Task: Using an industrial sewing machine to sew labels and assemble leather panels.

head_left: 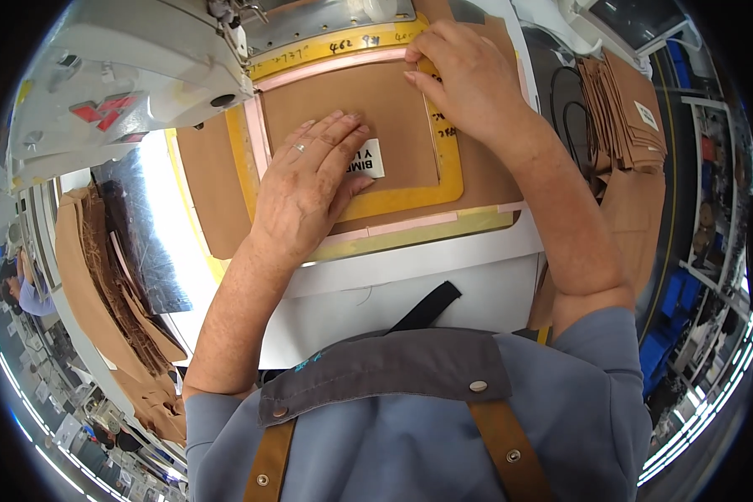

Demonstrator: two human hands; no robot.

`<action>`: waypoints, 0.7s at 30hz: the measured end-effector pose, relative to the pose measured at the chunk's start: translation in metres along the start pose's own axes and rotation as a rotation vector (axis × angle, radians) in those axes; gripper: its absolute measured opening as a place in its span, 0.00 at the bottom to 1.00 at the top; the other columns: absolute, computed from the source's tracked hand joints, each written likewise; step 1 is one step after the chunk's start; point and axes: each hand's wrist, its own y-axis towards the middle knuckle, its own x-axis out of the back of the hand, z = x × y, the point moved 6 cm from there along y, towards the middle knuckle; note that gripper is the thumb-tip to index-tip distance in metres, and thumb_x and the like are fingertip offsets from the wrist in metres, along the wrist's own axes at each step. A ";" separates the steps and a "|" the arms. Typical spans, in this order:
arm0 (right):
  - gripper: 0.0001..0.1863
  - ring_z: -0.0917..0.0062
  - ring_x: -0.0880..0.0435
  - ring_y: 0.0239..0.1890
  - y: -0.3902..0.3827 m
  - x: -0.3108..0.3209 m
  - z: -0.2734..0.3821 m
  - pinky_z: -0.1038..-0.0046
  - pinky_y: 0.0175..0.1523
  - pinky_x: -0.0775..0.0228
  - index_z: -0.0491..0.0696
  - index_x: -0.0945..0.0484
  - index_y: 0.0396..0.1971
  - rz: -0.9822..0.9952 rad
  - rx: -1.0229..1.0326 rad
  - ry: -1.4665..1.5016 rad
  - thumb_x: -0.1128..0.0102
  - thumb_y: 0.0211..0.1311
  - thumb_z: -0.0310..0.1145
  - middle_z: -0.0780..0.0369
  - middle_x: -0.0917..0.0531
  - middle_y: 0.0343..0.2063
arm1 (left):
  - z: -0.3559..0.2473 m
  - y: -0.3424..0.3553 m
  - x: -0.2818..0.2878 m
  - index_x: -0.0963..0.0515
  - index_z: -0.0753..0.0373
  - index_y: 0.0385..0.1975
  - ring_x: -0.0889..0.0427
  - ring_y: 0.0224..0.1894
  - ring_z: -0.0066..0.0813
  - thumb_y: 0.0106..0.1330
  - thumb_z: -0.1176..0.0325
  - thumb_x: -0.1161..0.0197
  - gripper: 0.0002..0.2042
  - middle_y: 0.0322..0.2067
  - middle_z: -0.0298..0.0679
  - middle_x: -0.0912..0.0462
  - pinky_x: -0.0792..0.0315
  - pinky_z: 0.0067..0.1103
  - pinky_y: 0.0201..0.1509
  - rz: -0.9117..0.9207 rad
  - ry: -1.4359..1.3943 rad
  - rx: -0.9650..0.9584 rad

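My left hand (314, 171) lies flat, palm down, on a brown fabric panel (393, 117) that sits inside a yellow template frame (410, 201). Beside its fingertips and thumb is a white label (366, 159) with black print. At the frame's far right corner, the fingers of my right hand (460, 79) are bent together over the panel's corner, thumb and forefinger close to each other. Pale pink strips (335, 67) line the frame's far and left inner edges. Under the frame spreads a larger brown fabric piece (205, 180).
A white sewing machine head (134, 84) stands close at the far left. Stacked brown fabric pieces (619, 109) lie on the right, and more brown pieces (100, 276) hang at the left. A black strap (427, 305) rests on the white table (494, 293) near me.
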 end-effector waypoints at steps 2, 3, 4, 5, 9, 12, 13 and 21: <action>0.08 0.65 0.16 0.43 0.002 -0.001 0.000 0.60 0.50 0.25 0.48 0.18 0.35 0.015 -0.010 -0.003 0.29 0.59 0.34 0.61 0.19 0.37 | -0.007 0.004 0.000 0.17 0.65 0.50 0.19 0.59 0.45 0.55 0.70 0.25 0.21 0.55 0.42 0.17 0.25 0.36 0.63 -0.007 -0.070 -0.051; 0.08 0.64 0.16 0.42 0.003 -0.001 0.000 0.60 0.49 0.24 0.48 0.18 0.34 0.026 -0.014 -0.003 0.29 0.60 0.35 0.60 0.18 0.36 | -0.009 0.005 -0.001 0.17 0.65 0.50 0.19 0.59 0.45 0.55 0.70 0.25 0.21 0.55 0.42 0.17 0.25 0.36 0.63 -0.006 -0.070 -0.053; 0.08 0.64 0.16 0.42 0.003 -0.001 0.001 0.60 0.49 0.24 0.48 0.18 0.34 0.025 -0.015 -0.004 0.29 0.60 0.35 0.60 0.18 0.36 | -0.011 0.006 -0.003 0.16 0.65 0.47 0.17 0.57 0.43 0.55 0.71 0.25 0.18 0.53 0.41 0.16 0.23 0.34 0.60 0.000 -0.062 -0.062; 0.08 0.64 0.15 0.41 0.003 -0.001 0.000 0.60 0.48 0.23 0.48 0.18 0.34 0.020 -0.026 -0.010 0.29 0.60 0.35 0.60 0.18 0.36 | -0.012 0.007 -0.004 0.14 0.65 0.44 0.16 0.55 0.41 0.55 0.72 0.25 0.16 0.50 0.41 0.15 0.22 0.32 0.57 0.004 -0.053 -0.072; 0.07 0.63 0.14 0.41 0.001 -0.002 0.005 0.60 0.47 0.22 0.47 0.18 0.34 0.042 -0.052 -0.087 0.30 0.62 0.34 0.59 0.18 0.36 | -0.012 0.005 -0.007 0.14 0.65 0.43 0.15 0.54 0.40 0.56 0.71 0.25 0.15 0.49 0.40 0.14 0.21 0.31 0.56 -0.024 -0.076 -0.072; 0.07 0.62 0.15 0.41 0.005 -0.002 0.005 0.59 0.47 0.22 0.47 0.18 0.34 0.073 -0.068 -0.054 0.31 0.62 0.34 0.58 0.18 0.35 | -0.012 0.004 -0.008 0.14 0.65 0.44 0.15 0.53 0.40 0.56 0.71 0.25 0.15 0.49 0.40 0.14 0.21 0.31 0.55 -0.033 -0.066 -0.064; 0.07 0.62 0.15 0.41 0.006 -0.002 0.004 0.59 0.47 0.22 0.47 0.18 0.34 0.070 -0.065 -0.054 0.31 0.62 0.34 0.58 0.18 0.35 | -0.011 0.003 -0.008 0.14 0.65 0.44 0.15 0.53 0.40 0.56 0.71 0.25 0.15 0.49 0.40 0.14 0.21 0.31 0.55 -0.034 -0.069 -0.062; 0.06 0.64 0.15 0.41 0.012 0.000 -0.007 0.61 0.47 0.23 0.48 0.16 0.34 0.080 -0.167 0.049 0.32 0.64 0.34 0.60 0.17 0.35 | -0.011 0.005 -0.008 0.14 0.65 0.43 0.15 0.53 0.40 0.56 0.70 0.25 0.15 0.49 0.40 0.14 0.21 0.31 0.55 -0.050 -0.077 -0.055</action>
